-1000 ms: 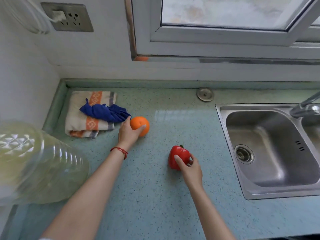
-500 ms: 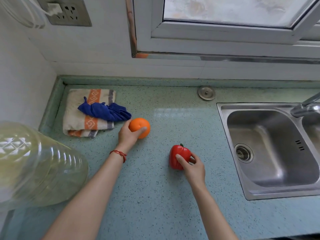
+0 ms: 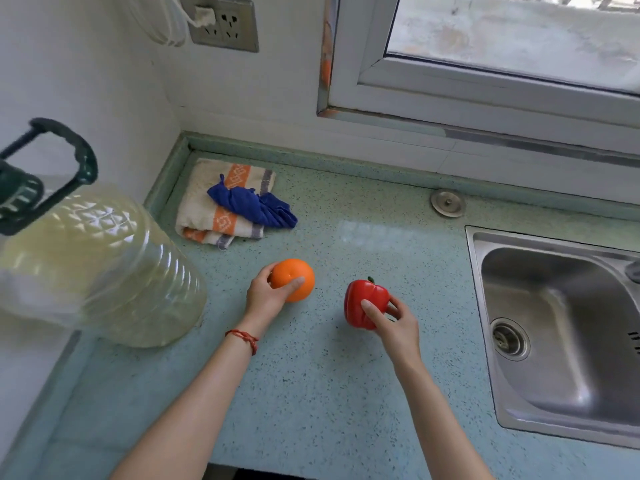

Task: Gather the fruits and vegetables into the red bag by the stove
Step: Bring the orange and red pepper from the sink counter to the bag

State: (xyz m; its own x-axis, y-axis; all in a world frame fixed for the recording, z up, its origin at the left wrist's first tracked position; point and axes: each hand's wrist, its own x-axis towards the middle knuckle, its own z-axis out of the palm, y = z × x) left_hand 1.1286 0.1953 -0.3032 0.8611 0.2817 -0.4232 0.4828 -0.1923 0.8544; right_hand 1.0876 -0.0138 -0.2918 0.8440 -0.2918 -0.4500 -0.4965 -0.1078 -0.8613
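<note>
While a person works at the counter left of the sink, left hand fingers wrapped around an orange, right hand gripping a red pepper nearer the sink, folded towel beyond.

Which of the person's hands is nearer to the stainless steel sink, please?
Right. The right hand, gripping the red bell pepper, is just beside the stainless steel sink; the left hand, holding the round orange, is farther away.
</note>
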